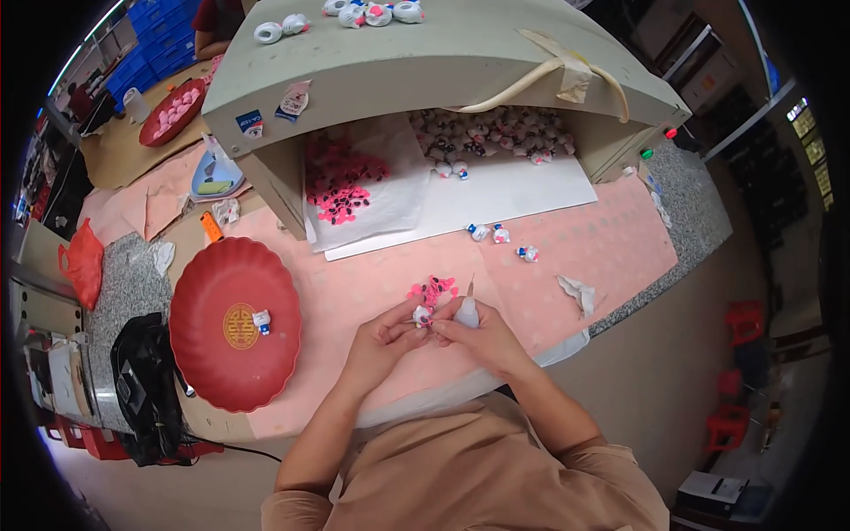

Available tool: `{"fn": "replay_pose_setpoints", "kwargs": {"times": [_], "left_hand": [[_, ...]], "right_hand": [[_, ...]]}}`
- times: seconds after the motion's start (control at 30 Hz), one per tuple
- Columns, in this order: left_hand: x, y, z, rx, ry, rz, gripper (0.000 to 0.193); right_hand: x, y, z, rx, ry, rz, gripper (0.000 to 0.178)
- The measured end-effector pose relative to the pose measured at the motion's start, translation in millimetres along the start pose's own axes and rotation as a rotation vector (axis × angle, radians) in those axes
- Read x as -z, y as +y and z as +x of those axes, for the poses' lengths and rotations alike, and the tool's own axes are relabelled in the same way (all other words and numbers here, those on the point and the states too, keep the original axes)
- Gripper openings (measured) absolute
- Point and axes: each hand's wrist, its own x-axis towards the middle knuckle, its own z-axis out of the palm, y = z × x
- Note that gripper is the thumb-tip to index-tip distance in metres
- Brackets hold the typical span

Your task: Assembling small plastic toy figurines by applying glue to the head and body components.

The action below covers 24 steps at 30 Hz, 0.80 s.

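Between the fingertips of my left hand [381, 343] is a small white figurine [421, 314] with a dark and pink patch on it. My right hand [485, 341] has a translucent needle-tip bottle [467, 314] tucked in it, its needle pointing up and away. The right thumb and fingertips also meet at the figurine; whether they pinch a small part there is too fine to tell. Just beyond my fingers lies a little heap of pink pieces with dark centres [436, 288]. Farther off, three white-and-blue figurines [501, 234] rest on the pink table cover [372, 274].
A red scalloped tray [190, 354] with one figurine [262, 321] stands at left, near an orange-handled tool [211, 227]. Ahead, a grey-green box-like housing [425, 71] shelters many figurines [496, 133] and pink pieces [341, 190] on white sheets. Crumpled paper [577, 295] lies at right.
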Motion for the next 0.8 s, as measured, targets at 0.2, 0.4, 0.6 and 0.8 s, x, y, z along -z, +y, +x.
{"fn": "replay_pose_setpoints", "kwargs": {"times": [0.2, 0.4, 0.6, 0.8], "left_hand": [[1, 1, -4, 0.004, -0.006, 0.054, 0.048], [0, 1, -5, -0.085, 0.001, 0.194, 0.046], [-1, 9, -2, -0.054, 0.046, 0.064, 0.040], [-2, 10, -3, -0.029, 0.043, -0.012, 0.034]], "right_hand": [[-1, 4, 1, -0.004, 0.024, 0.010, 0.012], [-2, 3, 2, -0.009, 0.032, 0.016, 0.011], [-10, 2, 0, 0.099, 0.046, -0.070, 0.013], [-15, -4, -1, 0.253, 0.052, -0.119, 0.022]]}}
